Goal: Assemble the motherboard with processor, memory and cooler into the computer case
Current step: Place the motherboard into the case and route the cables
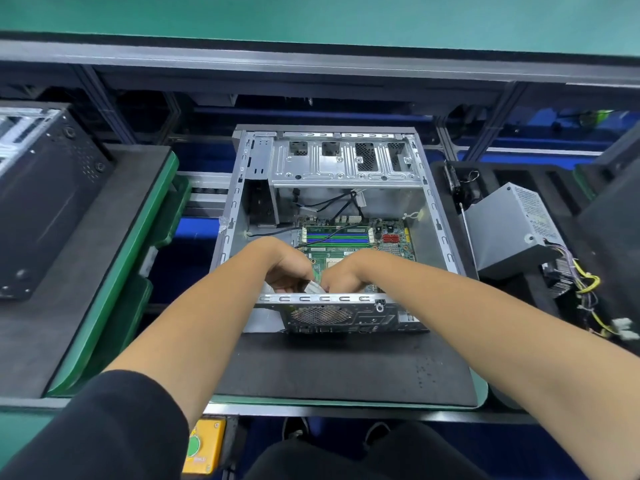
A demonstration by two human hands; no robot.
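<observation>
Hiding much of the green printed motherboard (349, 244) inside the open silver sheet-metal computer case (332, 168), both wrists cover its near half, so the processor socket cannot be made out. The left hand (284, 268) and right hand (343, 273) meet just behind the case's near rail, fingers curled, together pinching a small white plastic connector (313, 288); the fingertips are partly out of sight. A grey boxy power supply (509, 230) with coloured wires lies right of the case.
</observation>
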